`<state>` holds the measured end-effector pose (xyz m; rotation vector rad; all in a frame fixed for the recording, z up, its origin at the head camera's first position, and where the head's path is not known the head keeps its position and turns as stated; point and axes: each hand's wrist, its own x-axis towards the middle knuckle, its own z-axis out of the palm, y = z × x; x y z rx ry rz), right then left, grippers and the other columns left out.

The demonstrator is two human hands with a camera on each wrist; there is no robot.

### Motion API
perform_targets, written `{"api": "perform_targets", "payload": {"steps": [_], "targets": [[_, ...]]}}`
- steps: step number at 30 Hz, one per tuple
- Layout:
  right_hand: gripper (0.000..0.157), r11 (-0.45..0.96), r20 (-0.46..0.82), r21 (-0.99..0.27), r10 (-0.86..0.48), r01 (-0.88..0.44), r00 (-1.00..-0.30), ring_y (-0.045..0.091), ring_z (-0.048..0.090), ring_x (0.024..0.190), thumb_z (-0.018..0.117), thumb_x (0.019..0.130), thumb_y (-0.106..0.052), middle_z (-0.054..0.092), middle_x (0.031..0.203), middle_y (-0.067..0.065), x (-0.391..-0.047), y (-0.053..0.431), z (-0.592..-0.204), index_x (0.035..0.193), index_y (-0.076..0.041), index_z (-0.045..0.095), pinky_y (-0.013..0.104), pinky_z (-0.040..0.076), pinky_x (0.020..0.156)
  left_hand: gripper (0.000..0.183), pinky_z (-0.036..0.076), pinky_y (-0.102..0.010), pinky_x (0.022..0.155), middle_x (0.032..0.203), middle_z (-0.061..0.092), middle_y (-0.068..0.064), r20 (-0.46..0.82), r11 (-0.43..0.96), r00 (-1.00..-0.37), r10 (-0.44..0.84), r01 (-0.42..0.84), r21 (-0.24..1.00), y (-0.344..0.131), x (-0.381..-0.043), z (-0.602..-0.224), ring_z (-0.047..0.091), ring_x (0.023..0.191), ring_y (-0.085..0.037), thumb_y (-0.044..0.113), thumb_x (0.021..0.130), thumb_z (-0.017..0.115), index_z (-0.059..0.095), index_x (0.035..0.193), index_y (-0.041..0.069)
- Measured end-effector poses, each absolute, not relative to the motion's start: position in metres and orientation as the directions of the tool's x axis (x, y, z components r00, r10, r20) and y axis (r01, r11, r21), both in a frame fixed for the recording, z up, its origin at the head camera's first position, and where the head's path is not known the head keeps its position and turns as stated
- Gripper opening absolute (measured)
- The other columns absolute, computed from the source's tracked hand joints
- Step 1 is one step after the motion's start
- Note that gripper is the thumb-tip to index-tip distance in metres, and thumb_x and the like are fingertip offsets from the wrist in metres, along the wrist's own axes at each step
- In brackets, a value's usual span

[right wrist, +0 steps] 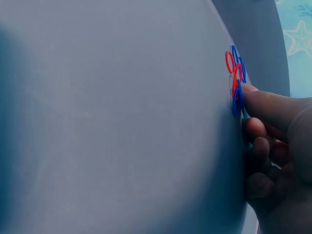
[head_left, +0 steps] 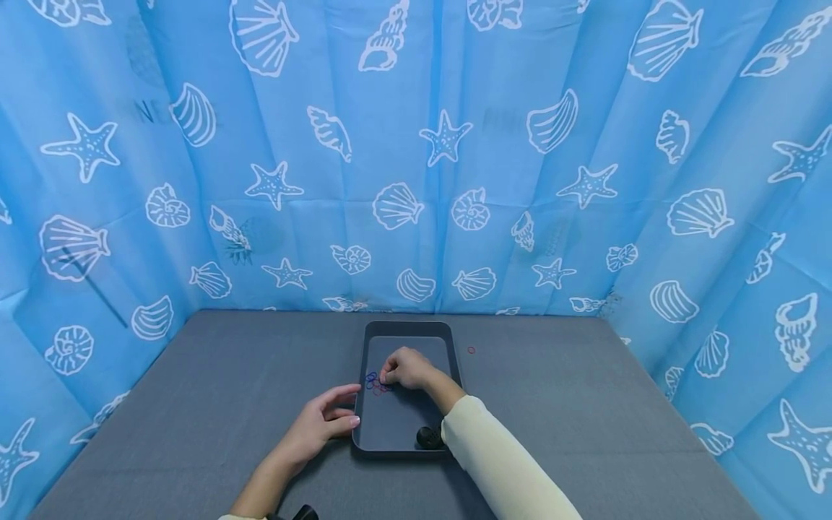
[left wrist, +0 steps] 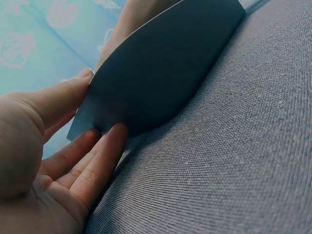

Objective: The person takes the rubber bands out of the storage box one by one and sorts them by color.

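A dark grey rectangular tray lies on the table. Inside, toward its left wall, is a small cluster of thin red and blue rings, like rubber bands. My left hand touches the tray's left side, its thumb near the rim and its fingertips against the outer wall. Over the cluster reaches my right hand, fingers curled, thumb tip beside a blue ring. Whether a ring is pinched between thumb and finger is hidden.
A single red ring lies on the grey cloth-covered table, right of the tray. A black round object shows by the right sleeve, over the tray's near right corner. Behind hangs a blue shell-patterned curtain.
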<state>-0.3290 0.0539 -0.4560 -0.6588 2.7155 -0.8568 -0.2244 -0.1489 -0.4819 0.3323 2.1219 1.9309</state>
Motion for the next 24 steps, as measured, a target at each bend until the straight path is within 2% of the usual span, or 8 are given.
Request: {"api": "perform_targets", "payload": {"steps": [7,15,24], "targets": [[0.014,0.716,-0.089,-0.606,-0.494,-0.347,-0.865,0.01,0.048,0.06,0.06,0.081,-0.021,0.056,0.066,-0.007,-0.3287,0.0547,-0.4554,0.067,-0.018,0.062,0.024,0.038,0.054,0.052,0.048,-0.034,0.075,0.127,0.039,-0.014,-0.032,0.098,-0.941,0.338,0.002,0.995,-0.1492,-0.2238,-0.4818,0.052,0.099,-0.024,0.018,0.08,0.061,0.04,0.128,0.017],[0.007,0.68,-0.067,-0.635,-0.522,-0.368,-0.85,0.009,0.049,0.06,0.064,0.077,-0.017,0.058,0.067,-0.007,-0.3272,0.0577,-0.4565,0.07,-0.016,0.064,0.023,0.04,0.055,0.053,0.048,-0.034,0.075,0.126,0.039,-0.014,-0.039,0.101,-0.941,0.338,-0.005,0.995,-0.1493,-0.2248,-0.4836,0.052,0.099,-0.024,0.019,0.08,0.062,0.04,0.128,0.017],[0.009,0.663,-0.074,-0.651,-0.54,-0.37,-0.839,0.009,0.051,0.063,0.062,0.079,-0.017,0.059,0.068,-0.007,-0.3296,0.0615,-0.4559,0.071,-0.016,0.065,0.024,0.042,0.059,0.052,0.048,-0.035,0.075,0.126,0.039,-0.014,-0.04,0.1,-0.941,0.335,-0.006,0.995,-0.1483,-0.225,-0.4836,0.052,0.099,-0.024,0.018,0.08,0.061,0.041,0.128,0.017]]}}
